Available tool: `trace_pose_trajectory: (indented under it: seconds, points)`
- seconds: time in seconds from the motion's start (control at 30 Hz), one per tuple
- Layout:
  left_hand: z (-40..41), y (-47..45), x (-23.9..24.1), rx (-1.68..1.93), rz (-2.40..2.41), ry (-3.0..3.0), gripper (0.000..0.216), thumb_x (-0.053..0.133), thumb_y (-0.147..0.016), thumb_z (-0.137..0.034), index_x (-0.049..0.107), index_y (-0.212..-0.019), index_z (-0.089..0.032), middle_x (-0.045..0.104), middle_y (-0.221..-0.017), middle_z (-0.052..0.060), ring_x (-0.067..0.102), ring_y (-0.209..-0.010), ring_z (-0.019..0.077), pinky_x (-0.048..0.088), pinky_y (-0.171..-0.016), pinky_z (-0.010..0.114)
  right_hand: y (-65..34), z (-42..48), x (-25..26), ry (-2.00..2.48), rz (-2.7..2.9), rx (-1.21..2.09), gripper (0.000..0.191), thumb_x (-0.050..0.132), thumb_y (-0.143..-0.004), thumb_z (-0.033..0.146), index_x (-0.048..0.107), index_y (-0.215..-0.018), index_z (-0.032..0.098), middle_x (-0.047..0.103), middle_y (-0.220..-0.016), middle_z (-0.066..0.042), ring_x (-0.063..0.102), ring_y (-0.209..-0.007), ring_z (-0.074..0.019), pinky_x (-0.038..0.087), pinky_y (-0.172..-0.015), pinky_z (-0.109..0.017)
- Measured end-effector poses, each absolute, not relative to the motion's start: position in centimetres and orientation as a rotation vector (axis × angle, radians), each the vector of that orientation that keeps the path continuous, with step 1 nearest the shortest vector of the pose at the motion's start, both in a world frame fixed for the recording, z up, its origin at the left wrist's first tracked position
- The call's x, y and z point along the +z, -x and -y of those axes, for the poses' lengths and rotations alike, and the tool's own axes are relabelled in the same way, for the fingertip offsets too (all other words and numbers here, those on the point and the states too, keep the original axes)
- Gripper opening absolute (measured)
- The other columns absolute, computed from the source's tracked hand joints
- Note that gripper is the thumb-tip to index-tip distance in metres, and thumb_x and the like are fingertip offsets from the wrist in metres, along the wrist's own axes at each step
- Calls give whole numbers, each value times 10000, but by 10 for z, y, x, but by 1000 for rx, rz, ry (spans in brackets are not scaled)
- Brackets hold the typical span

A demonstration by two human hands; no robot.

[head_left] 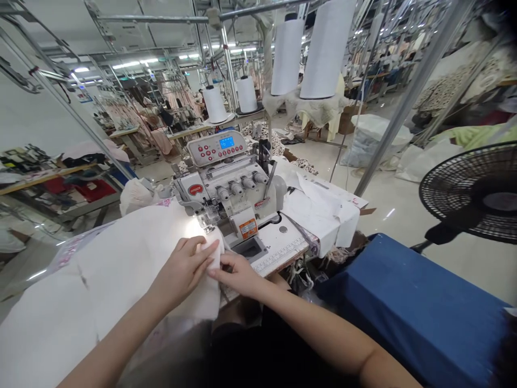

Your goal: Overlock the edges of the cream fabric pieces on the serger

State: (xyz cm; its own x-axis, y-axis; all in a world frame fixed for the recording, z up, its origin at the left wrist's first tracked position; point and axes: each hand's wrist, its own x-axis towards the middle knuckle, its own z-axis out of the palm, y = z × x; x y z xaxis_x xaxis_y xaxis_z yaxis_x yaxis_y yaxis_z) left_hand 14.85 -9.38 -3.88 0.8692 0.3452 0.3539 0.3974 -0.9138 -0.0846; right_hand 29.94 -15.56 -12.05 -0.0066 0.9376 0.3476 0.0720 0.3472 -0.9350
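My left hand [183, 269] and my right hand [238, 275] pinch a folded edge of white fabric [213, 253] between them, just in front of the presser foot [208, 221] of a white overlock sewing machine [232, 186]. The rest of the white cloth [100, 275] spreads in a large sheet to the left, over my left forearm's side of the table. The machine has a digital control panel [217, 148] at its top. A ruler scale [278, 258] is marked along the table edge beneath my right hand's side.
A pile of white fabric pieces [319, 207] lies to the right of the machine. Thread cones [327, 48] stand above it. A blue padded bench [407, 307] sits at right, with a black fan [472, 194] beyond. Metal poles and rows of sewing stations fill the background.
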Motion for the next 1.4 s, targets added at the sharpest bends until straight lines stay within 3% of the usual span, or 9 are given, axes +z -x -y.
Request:
trace_pose_trajectory:
  seconds: [0.17, 0.3, 0.43, 0.57, 0.73, 0.87, 1.03, 1.23, 1.4]
  points:
    - [96, -149, -36, -485, 633, 2913, 370, 401, -891, -214, 525, -1240, -214, 495, -1079, 108, 428, -910, 213, 429, -782, 354, -296, 157, -129, 948, 1427, 1110, 410, 530, -778, 466, 463, -540, 139, 309, -539, 38, 295, -529, -78, 236, -495, -217]
    - [98, -153, -36, -478, 698, 2908, 373, 390, -896, -232, 527, -1242, -219, 485, -1091, 113, 423, -902, 216, 424, -789, 376, -305, 158, -120, 933, 1327, 1107, 412, 485, -804, 490, 462, -579, 145, 330, -568, 31, 316, -560, -88, 254, -513, -218]
    - [94, -158, -39, -516, 751, 2862, 391, 406, -889, -243, 502, -1266, -208, 485, -1072, 121, 419, -881, 219, 420, -795, 408, -305, 154, -118, 939, 1348, 1002, 344, 479, -816, 447, 469, -641, 152, 366, -608, 28, 339, -580, -93, 276, -530, -217]
    - [103, -149, -46, -812, 506, 2916, 323, 460, -845, -119, 569, -1144, -175, 523, -987, 98, 464, -901, 198, 418, -787, 356, -297, 167, -125, 954, 1499, 927, 284, 493, -816, 384, 477, -649, 155, 406, -619, 27, 380, -587, -97, 307, -545, -213]
    - [135, -130, -60, -956, 308, 3036, 291, 545, -790, -95, 562, -1074, -158, 590, -908, 75, 530, -846, 175, 441, -773, 331, -299, 195, -123, 778, 1599, 761, 104, 448, -800, 206, 537, -769, 160, 533, -753, -12, 503, -725, -127, 401, -682, -231]
    - [149, -125, -69, -1017, 400, 3064, 313, 589, -768, -100, 551, -1074, -153, 616, -945, 79, 558, -879, 176, 463, -790, 327, -300, 201, -122, 768, 1615, 663, 232, 381, -748, 78, 560, -866, 168, 600, -827, -31, 560, -785, -130, 441, -733, -235]
    - [152, -121, -77, -1114, 496, 3012, 345, 563, -758, -19, 564, -1070, -165, 615, -1028, 83, 563, -970, 181, 461, -862, 342, -297, 203, -126, 881, 1667, 457, 202, 457, -800, 109, 556, -968, 164, 642, -888, -57, 597, -807, -142, 468, -721, -237]
    - [162, -125, -75, -1193, 485, 2952, 305, 559, -756, -6, 587, -1013, -166, 599, -925, 70, 549, -871, 164, 468, -748, 312, -297, 208, -123, 850, 1724, 140, 147, 441, -865, 145, 583, -896, 165, 638, -719, -45, 565, -665, -144, 466, -634, -254]
    - [162, -130, -78, -1244, 497, 2920, 274, 570, -749, 0, 575, -970, -162, 589, -861, 59, 522, -822, 157, 457, -710, 308, -298, 207, -113, 837, 1621, 92, 117, 493, -859, 166, 608, -880, 176, 595, -869, -76, 548, -802, -147, 488, -693, -272]
